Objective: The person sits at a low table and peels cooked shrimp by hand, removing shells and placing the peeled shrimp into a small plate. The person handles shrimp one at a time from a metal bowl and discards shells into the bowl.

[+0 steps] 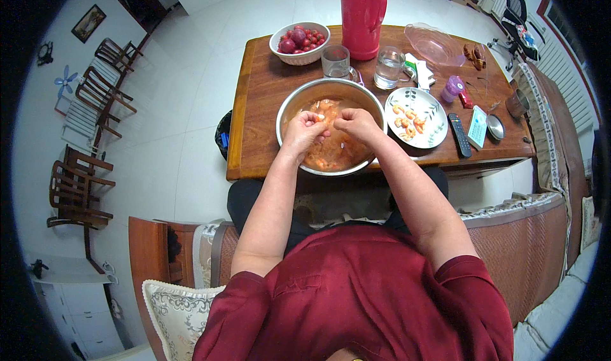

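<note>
A wide steel bowl (282,107) stands at the table's near edge, with reddish cloudy liquid and several shrimp (326,105) in it. Over the bowl, my left hand (303,131) pinches a small orange and white shrimp (320,118) between thumb and fingers. My right hand (359,123) is close beside it, thumb and fingers drawn together; whether anything is between those fingertips is hidden. Right of the bowl, a white plate with a leaf pattern (432,131) carries several peeled shrimp (406,121).
Behind the bowl stand a glass mug (335,62), a mug of water (389,69), a red thermos jug (361,19) and a fruit basket (300,59). A remote control (459,135), a light-blue box (477,128) and a small metal dish (495,127) lie right of the plate.
</note>
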`<control>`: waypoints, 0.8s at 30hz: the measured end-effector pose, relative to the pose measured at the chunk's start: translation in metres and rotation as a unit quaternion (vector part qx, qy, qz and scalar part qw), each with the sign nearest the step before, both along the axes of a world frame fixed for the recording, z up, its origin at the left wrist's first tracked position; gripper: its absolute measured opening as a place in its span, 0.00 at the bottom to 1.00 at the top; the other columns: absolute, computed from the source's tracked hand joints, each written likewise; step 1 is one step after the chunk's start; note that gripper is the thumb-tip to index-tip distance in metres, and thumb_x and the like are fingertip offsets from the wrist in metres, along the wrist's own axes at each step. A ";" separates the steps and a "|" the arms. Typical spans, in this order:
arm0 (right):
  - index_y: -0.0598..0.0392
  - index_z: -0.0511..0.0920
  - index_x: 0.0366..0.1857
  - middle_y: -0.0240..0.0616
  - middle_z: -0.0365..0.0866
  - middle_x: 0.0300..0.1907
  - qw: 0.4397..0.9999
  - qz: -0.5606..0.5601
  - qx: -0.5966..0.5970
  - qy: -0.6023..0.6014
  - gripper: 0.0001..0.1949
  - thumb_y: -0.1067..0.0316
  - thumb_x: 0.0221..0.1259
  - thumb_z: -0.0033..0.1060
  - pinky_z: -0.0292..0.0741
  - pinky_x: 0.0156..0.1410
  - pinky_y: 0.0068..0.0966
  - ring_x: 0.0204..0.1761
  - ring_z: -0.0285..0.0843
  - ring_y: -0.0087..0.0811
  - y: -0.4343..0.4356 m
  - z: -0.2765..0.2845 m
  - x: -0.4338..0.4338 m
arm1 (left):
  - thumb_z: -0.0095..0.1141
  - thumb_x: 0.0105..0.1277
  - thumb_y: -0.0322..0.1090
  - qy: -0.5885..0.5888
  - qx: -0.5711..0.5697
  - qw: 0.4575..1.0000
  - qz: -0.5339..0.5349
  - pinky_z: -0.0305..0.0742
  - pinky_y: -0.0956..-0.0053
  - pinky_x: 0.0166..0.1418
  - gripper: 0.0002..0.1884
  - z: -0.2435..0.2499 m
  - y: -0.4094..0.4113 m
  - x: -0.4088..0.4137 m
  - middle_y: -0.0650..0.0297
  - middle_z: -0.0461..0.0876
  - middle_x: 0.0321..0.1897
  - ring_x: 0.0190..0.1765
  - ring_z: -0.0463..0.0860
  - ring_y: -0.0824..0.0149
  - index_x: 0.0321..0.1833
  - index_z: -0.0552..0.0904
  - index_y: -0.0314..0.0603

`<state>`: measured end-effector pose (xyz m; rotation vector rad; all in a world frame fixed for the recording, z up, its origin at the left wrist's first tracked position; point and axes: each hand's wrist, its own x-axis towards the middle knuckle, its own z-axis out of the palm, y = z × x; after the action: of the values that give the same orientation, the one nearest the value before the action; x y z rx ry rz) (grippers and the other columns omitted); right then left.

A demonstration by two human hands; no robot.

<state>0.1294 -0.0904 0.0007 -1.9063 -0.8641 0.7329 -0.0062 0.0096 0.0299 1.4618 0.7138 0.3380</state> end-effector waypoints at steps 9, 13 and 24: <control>0.61 0.79 0.26 0.34 0.79 0.24 0.999 0.002 0.030 0.022 0.14 0.59 0.57 0.56 0.71 0.38 0.20 0.29 0.75 0.23 0.015 -0.037 0.017 | 0.58 0.59 0.24 -0.072 -0.056 0.995 0.025 0.75 0.87 0.30 0.12 -0.011 0.004 0.006 0.60 0.81 0.30 0.31 0.83 0.72 0.42 0.70 0.36; 0.62 0.81 0.29 0.34 0.80 0.26 0.995 0.002 0.064 0.072 0.15 0.57 0.56 0.62 0.72 0.39 0.20 0.30 0.76 0.21 0.007 -0.009 0.002 | 0.62 0.57 0.29 -0.054 0.038 0.997 0.034 0.75 0.83 0.35 0.12 -0.020 0.005 0.001 0.61 0.81 0.31 0.33 0.81 0.73 0.41 0.74 0.36; 0.58 0.81 0.33 0.35 0.81 0.24 0.992 0.045 0.091 -0.072 0.11 0.61 0.55 0.63 0.73 0.35 0.23 0.28 0.76 0.20 0.004 -0.015 0.000 | 0.57 0.60 0.26 -0.071 0.029 0.997 0.017 0.74 0.85 0.32 0.06 -0.016 0.001 0.003 0.64 0.80 0.28 0.29 0.79 0.76 0.38 0.75 0.36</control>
<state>0.1299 -0.0863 -0.0138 -1.7823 -1.0762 0.5531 -0.0033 0.0102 0.0138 1.4663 0.6180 0.4875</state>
